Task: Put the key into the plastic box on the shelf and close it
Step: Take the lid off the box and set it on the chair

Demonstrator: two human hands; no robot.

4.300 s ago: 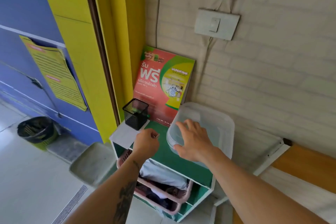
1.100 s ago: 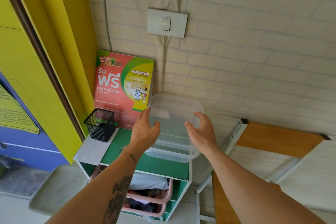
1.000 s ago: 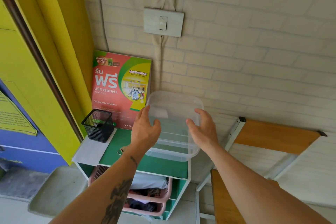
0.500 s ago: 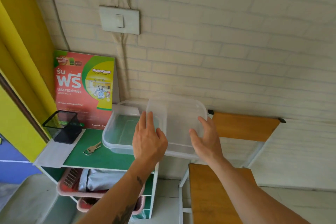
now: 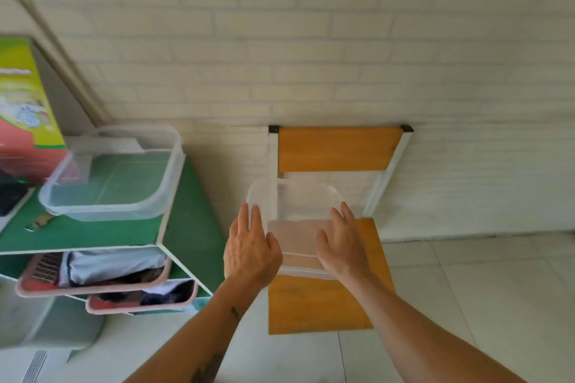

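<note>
The clear plastic box (image 5: 112, 208) stands open on the green shelf top (image 5: 81, 236) at the left, with nothing visible inside. Its clear lid (image 5: 298, 211) is held between my left hand (image 5: 250, 247) and my right hand (image 5: 340, 242), low over the seat of an orange chair (image 5: 323, 305), to the right of the shelf. The key (image 5: 42, 221) lies on the green shelf top just in front of the box's left corner, blurred.
A red and green poster (image 5: 25, 109) leans on the brick wall behind the box. A black mesh cup (image 5: 9, 196) stands at the far left. Pink baskets (image 5: 93, 288) with clothes fill the shelf below. A grey bin (image 5: 46, 323) sits on the tiled floor.
Both hands lifted the lid off the box and carried it right, down over the chair seat. The view swung right. The key stayed on the shelf top.
</note>
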